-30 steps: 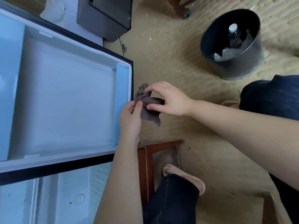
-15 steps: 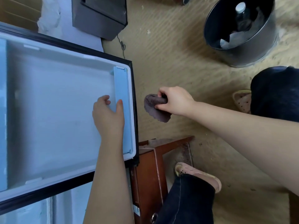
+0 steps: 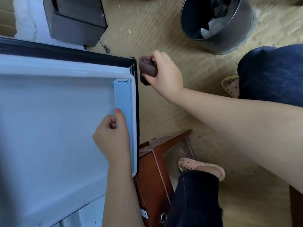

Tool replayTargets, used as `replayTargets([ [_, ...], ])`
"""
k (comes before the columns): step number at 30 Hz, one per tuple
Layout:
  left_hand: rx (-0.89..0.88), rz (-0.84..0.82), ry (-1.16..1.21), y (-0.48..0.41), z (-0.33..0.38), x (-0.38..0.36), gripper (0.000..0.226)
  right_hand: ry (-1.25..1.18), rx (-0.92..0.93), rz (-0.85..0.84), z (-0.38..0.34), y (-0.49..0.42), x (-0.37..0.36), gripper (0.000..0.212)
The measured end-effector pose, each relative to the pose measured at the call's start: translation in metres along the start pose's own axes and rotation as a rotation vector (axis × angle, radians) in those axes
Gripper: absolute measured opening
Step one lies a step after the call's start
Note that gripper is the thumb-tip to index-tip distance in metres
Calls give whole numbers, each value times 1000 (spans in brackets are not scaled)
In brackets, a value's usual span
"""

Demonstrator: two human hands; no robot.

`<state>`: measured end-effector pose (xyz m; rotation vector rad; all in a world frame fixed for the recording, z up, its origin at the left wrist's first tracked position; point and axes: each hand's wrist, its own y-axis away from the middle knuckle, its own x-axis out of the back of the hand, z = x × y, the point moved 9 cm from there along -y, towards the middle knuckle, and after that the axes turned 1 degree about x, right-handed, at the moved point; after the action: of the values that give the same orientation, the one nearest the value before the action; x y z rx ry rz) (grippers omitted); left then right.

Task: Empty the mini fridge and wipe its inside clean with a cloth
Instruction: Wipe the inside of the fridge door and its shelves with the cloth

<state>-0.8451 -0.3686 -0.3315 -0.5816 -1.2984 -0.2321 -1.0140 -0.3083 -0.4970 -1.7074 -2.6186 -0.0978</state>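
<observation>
I watch the left hand (image 3: 113,136) grip the fridge door (image 3: 49,120) by its blue rail (image 3: 123,95), running up-frame, while the right hand (image 3: 164,72), clutching the cloth (image 3: 146,69), hovers just right of the rail's top end.

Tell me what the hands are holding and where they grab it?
The right hand grips a bunched brown cloth by its side. The left hand holds the pale blue rail on the fridge door, at its inner edge.

I see the door liner (image 3: 49,120) as smooth plastic, its shelf rail (image 3: 123,99) plastic too. The cloth (image 3: 146,68) looks nubby. Far right, the bin (image 3: 242,35) is glossy metal; the near stool (image 3: 154,177) is varnished wood.
</observation>
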Motion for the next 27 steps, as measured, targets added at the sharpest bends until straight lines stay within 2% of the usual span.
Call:
replayTargets([
  [3, -156, 56, 11, 10, 20, 2, 29, -222, 55, 263, -19, -10, 33, 33],
  [5, -235, 65, 36, 16, 30, 1, 23, -236, 110, 262, -30, -14, 32, 27],
  [9, -260, 56, 79, 14, 30, -3, 27, -178, 173, 204, -37, -8, 12, 27],
  [15, -290, 12, 103, 12, 27, -9, 28, -206, 110, 364, -35, -10, 40, 24],
  [20, -253, 27, 103, 3, 25, -14, 28, -170, 188, 235, -36, 13, 9, 17],
  [24, -271, 4, 111, -4, 26, -15, 30, -208, 202, 197, -33, 15, -12, 21],
  [27, -267, 7, 117, -10, 26, -16, 30, -215, 221, 108, -32, 13, -24, 23],
])
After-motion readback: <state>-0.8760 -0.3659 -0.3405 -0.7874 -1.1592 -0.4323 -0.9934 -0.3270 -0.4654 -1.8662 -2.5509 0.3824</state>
